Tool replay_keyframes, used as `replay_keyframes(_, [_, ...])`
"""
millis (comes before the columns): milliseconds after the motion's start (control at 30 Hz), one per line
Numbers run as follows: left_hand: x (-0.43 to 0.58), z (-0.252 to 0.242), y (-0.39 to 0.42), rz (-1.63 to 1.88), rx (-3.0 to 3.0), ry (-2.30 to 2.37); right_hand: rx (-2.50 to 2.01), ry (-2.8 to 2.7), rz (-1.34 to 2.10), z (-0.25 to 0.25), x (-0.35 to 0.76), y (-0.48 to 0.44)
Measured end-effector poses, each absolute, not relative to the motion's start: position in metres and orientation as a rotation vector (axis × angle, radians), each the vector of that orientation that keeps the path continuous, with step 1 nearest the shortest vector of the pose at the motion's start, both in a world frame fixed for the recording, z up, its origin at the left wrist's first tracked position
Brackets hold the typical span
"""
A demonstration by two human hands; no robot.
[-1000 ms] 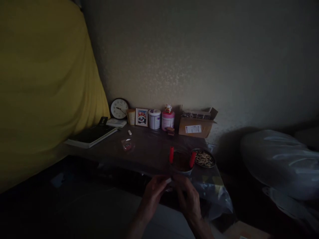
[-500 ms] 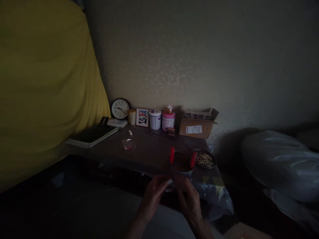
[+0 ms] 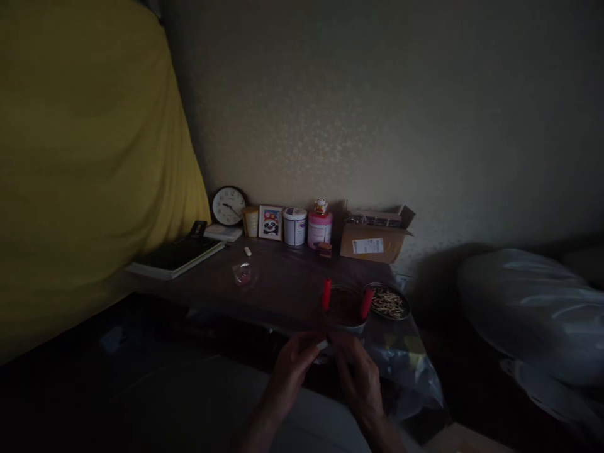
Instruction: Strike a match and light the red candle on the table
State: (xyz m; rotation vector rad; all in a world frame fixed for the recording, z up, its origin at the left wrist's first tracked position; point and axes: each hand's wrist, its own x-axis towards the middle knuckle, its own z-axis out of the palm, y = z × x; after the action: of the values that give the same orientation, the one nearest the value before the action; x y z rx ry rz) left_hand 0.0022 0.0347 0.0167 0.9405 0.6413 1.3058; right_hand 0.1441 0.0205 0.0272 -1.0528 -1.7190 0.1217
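Note:
In dim light my left hand (image 3: 292, 368) and my right hand (image 3: 359, 377) meet just below the near edge of a dark table (image 3: 283, 286). Both are curled around a small pale object (image 3: 322, 344) pinched between their fingertips; I cannot make out what it is. Just beyond them on the table stands a round pot (image 3: 346, 309) with two red handles. A shallow dish of thin pale sticks (image 3: 387, 302) sits to its right.
Along the wall stand a clock (image 3: 228, 206), a panda picture (image 3: 270, 223), two tubs (image 3: 306, 228) and an open cardboard box (image 3: 375, 239). A book (image 3: 174, 256) lies at the left by a yellow curtain (image 3: 80, 170). A white bag (image 3: 528, 308) bulks at the right.

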Motion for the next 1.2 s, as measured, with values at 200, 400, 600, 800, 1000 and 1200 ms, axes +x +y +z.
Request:
replay_keyframes(200, [0.0023, 0.0160, 0.0349, 1.318, 0.936, 0.657, -1.086, -1.724, 0.123, 0.0248, 0.1454, 0.0217])
replay_keyframes(400, [0.0015, 0.0132, 0.0365, 1.333, 0.958, 0.705, -1.084, -1.726, 0.129, 0.0269, 0.1444, 0.0214])
replay_keyframes(600, [0.0011, 0.0143, 0.0358, 1.333, 1.019, 0.720, -1.093, -1.720, 0.116, 0.0265, 0.1450, 0.0213])
replay_keyframes(800, [0.0014, 0.0166, 0.0342, 1.328, 1.045, 0.747, -1.094, -1.714, 0.098, 0.0261, 0.1445, 0.0223])
replay_keyframes(1000, [0.0022, 0.0113, 0.0372, 1.368, 0.986, 0.776, -1.049, -1.711, 0.043, 0.0325, 0.1418, 0.0204])
replay_keyframes(1200, [0.0012, 0.0123, 0.0375, 1.382, 0.966, 0.768, -1.052, -1.731, 0.036, 0.0307, 0.1430, 0.0243])
